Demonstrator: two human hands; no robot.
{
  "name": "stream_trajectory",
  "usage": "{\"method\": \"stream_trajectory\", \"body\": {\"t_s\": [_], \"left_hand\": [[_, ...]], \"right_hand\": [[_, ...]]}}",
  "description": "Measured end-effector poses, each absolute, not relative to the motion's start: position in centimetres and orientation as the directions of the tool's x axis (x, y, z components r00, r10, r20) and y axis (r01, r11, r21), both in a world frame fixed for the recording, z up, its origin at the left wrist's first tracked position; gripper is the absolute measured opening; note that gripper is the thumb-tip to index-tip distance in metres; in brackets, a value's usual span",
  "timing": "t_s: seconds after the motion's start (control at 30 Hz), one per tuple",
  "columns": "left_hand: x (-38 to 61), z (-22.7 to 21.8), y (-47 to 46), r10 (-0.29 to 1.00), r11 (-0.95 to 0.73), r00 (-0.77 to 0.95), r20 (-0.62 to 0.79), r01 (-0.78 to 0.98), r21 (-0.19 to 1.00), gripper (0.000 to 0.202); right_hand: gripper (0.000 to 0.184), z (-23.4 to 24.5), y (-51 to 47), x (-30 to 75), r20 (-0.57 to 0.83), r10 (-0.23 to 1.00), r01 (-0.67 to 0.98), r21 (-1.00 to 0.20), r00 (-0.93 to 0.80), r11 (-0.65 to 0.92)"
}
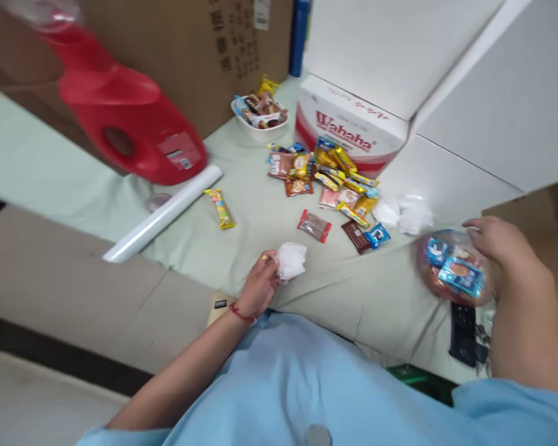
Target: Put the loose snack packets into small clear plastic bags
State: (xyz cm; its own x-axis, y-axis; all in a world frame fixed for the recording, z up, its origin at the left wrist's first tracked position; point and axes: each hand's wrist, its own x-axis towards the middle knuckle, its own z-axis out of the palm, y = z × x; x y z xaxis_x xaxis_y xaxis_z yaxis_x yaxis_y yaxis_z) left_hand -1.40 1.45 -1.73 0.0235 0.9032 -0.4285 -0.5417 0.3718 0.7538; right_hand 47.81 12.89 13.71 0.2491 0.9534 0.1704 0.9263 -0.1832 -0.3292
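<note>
My left hand [261, 277], with a red cord on the wrist, is closed around a crumpled white wad [291, 260], thin plastic or tissue; I cannot tell which. At the right, my right hand [504, 244] grips the far-right rim of a round clear container [426, 282]. Inside it lie several wrapped snacks, among them a blue packet [461, 276]. Most of my right fingers are hidden behind the container. Between the hands lie a red-ended snack packet [314, 226], a brown packet [356, 236] and a small blue packet [377, 236].
A pile of wrapped snacks [337, 176] lies before the Wahaha box [353, 121]. Behind stands a white snack tub [263, 133]. Two white wads [415, 215] sit right of the pile. At left are a red jug [134, 118], a white roll [165, 214] and a yellow packet [221, 209].
</note>
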Motion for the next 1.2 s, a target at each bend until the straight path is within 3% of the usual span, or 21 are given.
{"method": "stream_trajectory", "body": {"t_s": [0.07,0.1,0.17,0.2,0.27,0.37,0.47,0.57,0.77,0.87,0.93,1.07,1.2], "left_hand": [[-1.3,-1.7,1.6,0.904,0.358,0.015,-0.427,-0.571,0.739,0.055],[-1.2,-1.6,1.6,0.904,0.351,0.0,-0.428,-0.572,0.741,0.056],[-1.1,-1.6,1.6,0.899,0.353,-0.018,-0.437,-0.559,0.75,0.059],[-1.1,-1.6,1.6,0.899,0.36,-0.012,-0.438,-0.55,0.754,0.059],[-1.0,-1.6,1.5,0.904,0.375,0.026,-0.428,-0.528,0.762,0.056],[-1.3,-1.9,1.2,0.911,0.389,0.081,-0.405,-0.496,0.776,0.053],[-1.8,-2.4,1.0,0.904,0.413,0.089,-0.419,-0.439,0.798,0.052],[-2.1,-2.9,1.0,0.901,0.407,0.02,-0.434,-0.392,0.825,0.053],[-2.3,-3.2,1.1,0.923,0.358,-0.006,-0.385,-0.353,0.864,0.046],[-2.1,-3.3,0.9,0.954,0.293,0.007,-0.301,-0.249,0.923,0.038],[-1.8,-3.2,0.6,0.976,0.216,0.023,-0.215,-0.172,0.961,0.031],[-1.1,-2.5,0.0,0.991,0.077,0.114,-0.072,-0.046,0.996,0.021],[-0.9,-2.0,-0.3,0.979,0.155,0.148,-0.141,-0.085,0.984,0.027]], "right_hand": [[0.013,13.2,11.2,42.9,0.321,0.934,0.936,-0.349,0.16,-0.041],[0.018,12.3,9.9,39.5,0.349,0.926,0.887,-0.46,0.143,0.036],[0.026,9.3,7.0,31.9,0.197,0.979,0.708,-0.686,-0.043,0.169],[0.027,7.3,5.7,28.0,0.084,0.981,0.622,-0.763,-0.176,0.177],[0.033,3.1,3.9,21.4,-0.022,0.96,0.464,-0.878,-0.281,0.116],[0.037,-1.5,2.9,16.1,-0.119,0.972,0.251,-0.966,-0.202,-0.066],[0.035,-2.7,2.9,16.2,-0.251,0.951,0.09,-0.967,-0.182,-0.238],[0.036,-1.7,3.4,19.3,-0.32,0.935,0.072,-0.947,-0.156,-0.312],[0.054,1.8,6.7,27.7,-0.181,0.923,-0.043,-0.983,0.339,-0.177],[0.059,2.9,6.9,28.7,-0.154,0.88,0.008,-0.984,0.45,-0.176],[0.051,3.1,6.0,26.9,-0.193,0.919,0.06,-0.972,0.345,-0.226],[0.038,1.5,3.5,20.4,-0.312,0.94,0.142,-0.946,-0.14,-0.292],[0.017,-0.6,2.8,17.1,-0.176,0.971,0.237,-0.962,-0.159,-0.135]]}}
